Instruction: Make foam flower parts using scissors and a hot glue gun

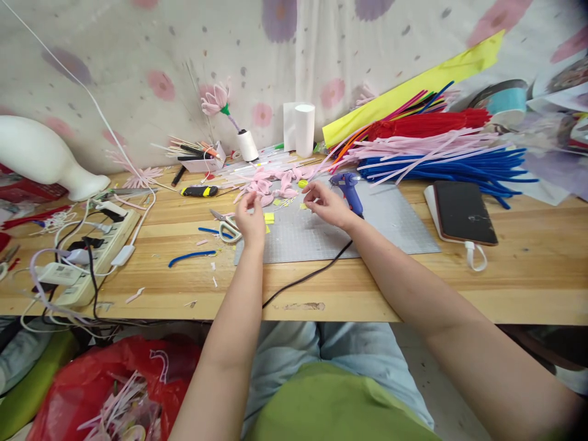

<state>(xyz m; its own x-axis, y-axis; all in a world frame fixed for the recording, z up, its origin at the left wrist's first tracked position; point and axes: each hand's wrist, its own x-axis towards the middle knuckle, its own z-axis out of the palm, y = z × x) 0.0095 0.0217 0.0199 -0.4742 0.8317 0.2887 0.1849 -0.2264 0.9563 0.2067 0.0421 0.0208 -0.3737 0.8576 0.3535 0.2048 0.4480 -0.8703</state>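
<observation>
My left hand (pixel 250 222) is at the left part of the grey cutting mat, its thumb and fingertips drawn together beside pink pipe-cleaner petals (pixel 261 187). Whatever it may pinch is hidden. Over the mat's middle, my right hand (pixel 327 206) has loosely bent fingers that look apart, with nothing visible between them. A small yellow fuzzy piece (pixel 302 183) lies just beyond its fingertips. Yellow paper bits (pixel 269 218) lie between my hands. Behind my right wrist rests a blue glue gun (pixel 348 188). Scissors (pixel 227 226) with pale handles lie left of my left hand.
Bundles of blue pipe cleaners (pixel 441 166) and pink ones fill the back right. A black phone-like device (pixel 465 212) lies right of the cutting mat (pixel 404 236). A power strip (pixel 98 257) with tangled cables occupies the left. The glue gun's cord (pixel 307 277) crosses the front edge.
</observation>
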